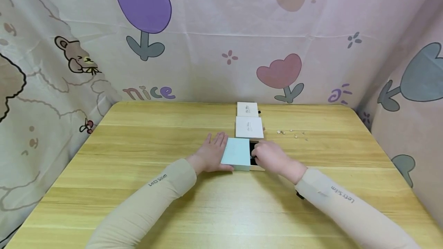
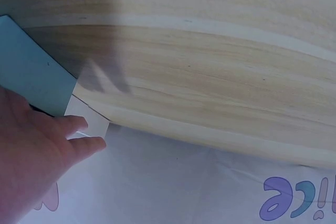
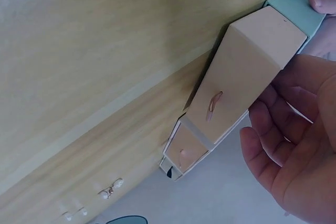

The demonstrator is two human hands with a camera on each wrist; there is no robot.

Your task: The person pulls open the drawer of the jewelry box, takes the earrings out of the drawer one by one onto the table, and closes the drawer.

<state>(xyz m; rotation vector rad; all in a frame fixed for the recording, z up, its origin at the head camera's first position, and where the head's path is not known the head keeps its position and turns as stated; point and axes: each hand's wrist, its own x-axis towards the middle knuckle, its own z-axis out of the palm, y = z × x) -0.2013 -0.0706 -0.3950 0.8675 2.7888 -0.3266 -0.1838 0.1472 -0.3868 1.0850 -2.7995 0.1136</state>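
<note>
A light-blue sliding box point(image 1: 237, 151) lies on the table, its pale drawer point(image 1: 257, 168) pulled partway out to the right and dark inside. Against the box's left side my left hand point(image 1: 212, 153) rests with fingers extended, the thumb along the near edge. My right hand point(image 1: 271, 156) reaches over the drawer with bent fingers dipping inside. In the right wrist view those fingers point(image 3: 275, 124) curl past the drawer's rim, and a pinkish ribbon pull point(image 3: 214, 106) hangs on its front. The fingertips are hidden, so I cannot tell whether they pinch anything.
Two white boxes point(image 1: 249, 127) with printed lids line up behind the blue one, small tabs on their right sides. Several tiny jewelry pieces, some pearl-like point(image 3: 118, 183), lie to the right on the wooden table point(image 1: 155, 133). A patterned cloth point(image 1: 207, 49) hangs behind the table.
</note>
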